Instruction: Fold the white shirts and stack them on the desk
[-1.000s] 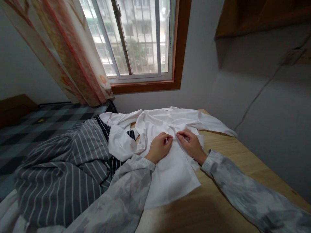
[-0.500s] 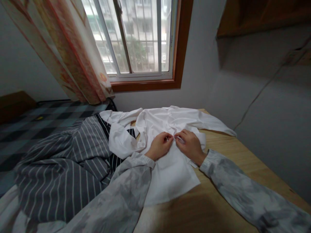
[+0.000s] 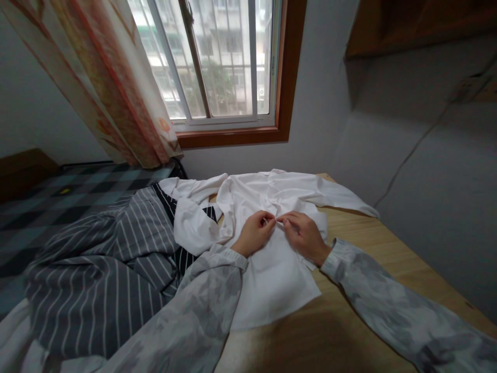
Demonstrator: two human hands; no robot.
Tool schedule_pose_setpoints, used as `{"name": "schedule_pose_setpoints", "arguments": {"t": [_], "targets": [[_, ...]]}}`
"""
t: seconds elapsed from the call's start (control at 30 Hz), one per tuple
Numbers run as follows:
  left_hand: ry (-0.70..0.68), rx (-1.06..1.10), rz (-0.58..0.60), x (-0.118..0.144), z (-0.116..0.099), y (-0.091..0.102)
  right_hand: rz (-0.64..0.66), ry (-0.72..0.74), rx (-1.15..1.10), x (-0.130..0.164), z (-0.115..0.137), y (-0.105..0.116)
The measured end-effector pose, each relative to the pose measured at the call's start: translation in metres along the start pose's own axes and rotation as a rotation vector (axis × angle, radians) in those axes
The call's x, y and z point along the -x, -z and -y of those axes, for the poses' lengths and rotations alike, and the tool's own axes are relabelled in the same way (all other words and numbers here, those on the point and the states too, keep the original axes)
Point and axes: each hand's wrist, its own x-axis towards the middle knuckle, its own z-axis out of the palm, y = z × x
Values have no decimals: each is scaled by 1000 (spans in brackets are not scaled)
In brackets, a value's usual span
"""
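A white shirt (image 3: 248, 194) lies spread on the wooden table (image 3: 373, 254), its sleeves reaching out to both sides. My left hand (image 3: 256, 233) pinches the fabric at the middle of the shirt's front. Close against it, my right hand (image 3: 305, 234) has its thumb and index finger at the same spot, closed on the shirt's front edge. The fingertips of both hands nearly meet. Whether a button is between them is too small to tell. Below my hands the shirt's lower front hangs flat over the tabletop.
Grey striped bedding (image 3: 101, 280) is bunched at the left, touching the shirt's sleeve. A checked bed (image 3: 34, 223) lies behind it. A window (image 3: 229, 62) with a floral curtain (image 3: 128, 93) is ahead, and a wooden shelf (image 3: 419, 31) hangs at the upper right.
My right fingers have shifted slightly left and straightened, and the fold of white cloth seen under them before is no longer visible. My left hand stays nearly in place.
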Motion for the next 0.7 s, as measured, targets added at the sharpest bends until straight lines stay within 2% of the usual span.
{"name": "schedule_pose_setpoints", "arguments": {"t": [0.1,0.17,0.43,0.7], "targets": [[-6,-10,2,0,-2,0,-65,-191,-161,0,-9,-4],[-20,-19,5,1,-4,1,-77,-254,-213,-1,-16,-8],[-97,-104,43,2,-7,4,-24,-197,-154,-2,-24,-12],[-157,-123,91,5,-12,6,-25,-255,-123,-3,-16,-8]]}}
